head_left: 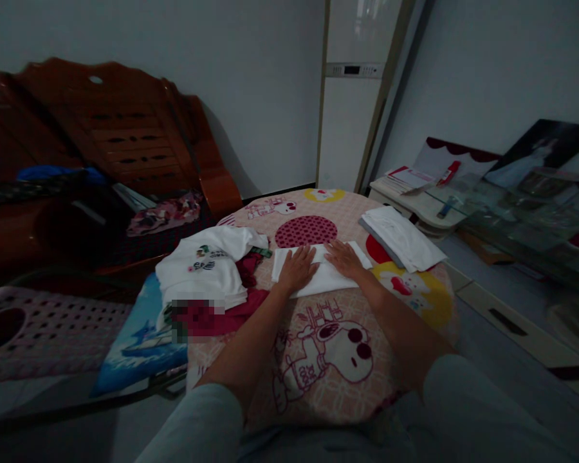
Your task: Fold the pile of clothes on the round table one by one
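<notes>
A folded white garment (335, 283) lies flat across the middle of the round table. My left hand (298, 269) presses on its left part, palm down with the fingers stretched forward. On the right part rests my right hand (343, 261), also flat with its fingers spread. Left of them is a loose heap of clothes: a white printed shirt (207, 263) on top and dark red cloth (251, 310) beneath it. At the table's right edge sits a stack of folded clothes (400, 238), white over grey.
A pink cartoon-patterned cloth (332, 392) covers the table. Behind on the left stands a carved wooden bench (125, 141) with clothes on it. A white cabinet with a glass top (463, 209) is at the right, and a tall white appliance (350, 122) at the back.
</notes>
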Motion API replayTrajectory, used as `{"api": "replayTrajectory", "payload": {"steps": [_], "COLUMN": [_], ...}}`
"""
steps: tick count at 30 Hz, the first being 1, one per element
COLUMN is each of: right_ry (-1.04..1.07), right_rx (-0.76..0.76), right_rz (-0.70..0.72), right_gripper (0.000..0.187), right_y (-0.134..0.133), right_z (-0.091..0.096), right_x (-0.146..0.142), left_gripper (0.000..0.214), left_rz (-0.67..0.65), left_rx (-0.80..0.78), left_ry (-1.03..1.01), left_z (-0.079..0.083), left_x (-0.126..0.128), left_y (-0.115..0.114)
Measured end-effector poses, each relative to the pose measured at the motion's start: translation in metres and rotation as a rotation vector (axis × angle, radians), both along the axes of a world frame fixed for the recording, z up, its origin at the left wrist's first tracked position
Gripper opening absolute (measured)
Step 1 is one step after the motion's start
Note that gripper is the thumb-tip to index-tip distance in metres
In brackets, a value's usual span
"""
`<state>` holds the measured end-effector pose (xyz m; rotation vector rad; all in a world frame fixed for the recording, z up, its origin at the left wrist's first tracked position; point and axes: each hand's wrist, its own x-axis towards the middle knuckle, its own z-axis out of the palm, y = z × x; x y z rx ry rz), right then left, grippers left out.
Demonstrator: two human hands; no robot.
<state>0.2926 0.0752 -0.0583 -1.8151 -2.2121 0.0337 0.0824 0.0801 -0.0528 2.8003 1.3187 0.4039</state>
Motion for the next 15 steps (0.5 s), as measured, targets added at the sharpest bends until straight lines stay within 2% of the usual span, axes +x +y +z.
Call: {"api": "replayTrajectory", "payload": {"steps": [3,8,11,15], "right_ry": [0.120,0.178,0.228,0.314], "right_rx": [0.054,0.015,-0.027,-0.105], "right_rz": [-0.085,-0.473,-0.563,-0.633], "right_gripper": [0.048,0.049,0.047,0.038], "right_y": [0.005,-0.004,-0.007,0.005], "right_z": [0.001,0.004,0.009,0.019], "right_x": [0.013,0.029,0.033,0.042], "left_gripper": [0.055,0.055,0.056,0.056], "left_rz": [-0.006,-0.019,-0.013,-0.008], "left_rx": [0.018,0.029,0.043,0.029], "left_ry": [-0.003,0.013,0.017,0.009], "left_z": [0.000,0.003,0.004,0.004], "left_x": [0.000,0.000,0.000,0.001], "left_y": [0.001,0.000,-0.001,-0.003]}}
